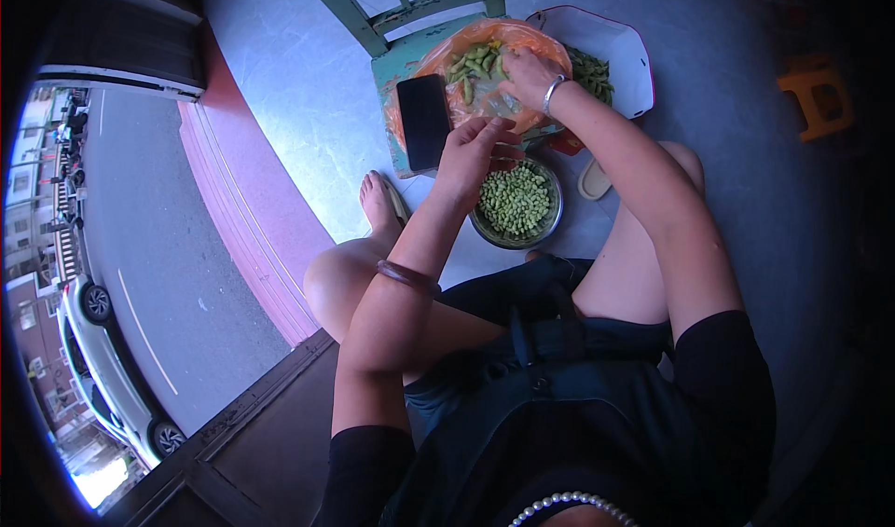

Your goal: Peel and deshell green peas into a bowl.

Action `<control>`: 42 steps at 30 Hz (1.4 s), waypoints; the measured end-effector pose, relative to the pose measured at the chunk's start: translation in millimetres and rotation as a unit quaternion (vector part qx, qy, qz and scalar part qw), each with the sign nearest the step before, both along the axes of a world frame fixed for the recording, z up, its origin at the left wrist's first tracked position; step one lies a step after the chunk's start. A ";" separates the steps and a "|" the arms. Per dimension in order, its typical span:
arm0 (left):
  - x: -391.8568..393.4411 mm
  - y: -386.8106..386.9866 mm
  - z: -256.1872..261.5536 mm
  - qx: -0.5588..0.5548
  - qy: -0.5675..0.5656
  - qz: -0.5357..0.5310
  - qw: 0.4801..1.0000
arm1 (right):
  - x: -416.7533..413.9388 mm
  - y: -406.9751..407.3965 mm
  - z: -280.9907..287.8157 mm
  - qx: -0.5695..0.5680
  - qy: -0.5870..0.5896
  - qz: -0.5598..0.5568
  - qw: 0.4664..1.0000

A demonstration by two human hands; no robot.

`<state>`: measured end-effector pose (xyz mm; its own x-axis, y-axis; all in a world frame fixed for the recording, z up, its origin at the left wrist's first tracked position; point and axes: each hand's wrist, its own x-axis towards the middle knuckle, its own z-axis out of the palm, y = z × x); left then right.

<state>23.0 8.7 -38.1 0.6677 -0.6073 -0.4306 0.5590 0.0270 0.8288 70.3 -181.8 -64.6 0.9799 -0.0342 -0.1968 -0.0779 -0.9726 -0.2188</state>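
Observation:
My right hand (533, 80), with a silver bracelet at the wrist, reaches into an orange plastic bag (552, 38) spread on the seat of a green wooden chair (391, 73). Its fingertips are at a pile of green soybean pods (475, 64); whether they grip one cannot be made out. Nearer to me, my left hand (482, 146) hovers over the far rim of a metal bowl (557, 209). Its fingers are bent and apart, with nothing visible between them. Shelled green beans (516, 202) fill much of the bowl, which stands on the floor between my legs.
A black smartphone (424, 123) lies on the chair seat, left of the pods. Behind the bag is a white container (615, 38) with more green pods (591, 76). An orange plastic stool (818, 97) stands far right. A doorway sill (245, 177) borders the street at left.

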 end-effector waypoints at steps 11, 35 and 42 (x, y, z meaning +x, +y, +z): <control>1.1 9.5 7.8 -0.011 -0.012 0.034 0.999 | 11.4 -15.9 -16.5 0.040 0.000 -0.046 0.998; 3.2 -7.3 16.9 0.334 -0.529 0.017 0.780 | -49.3 3.8 48.4 0.592 0.107 -0.120 0.790; 4.2 -3.9 12.3 0.265 -0.505 0.049 0.820 | -55.1 -1.0 50.3 0.564 0.064 -0.124 0.814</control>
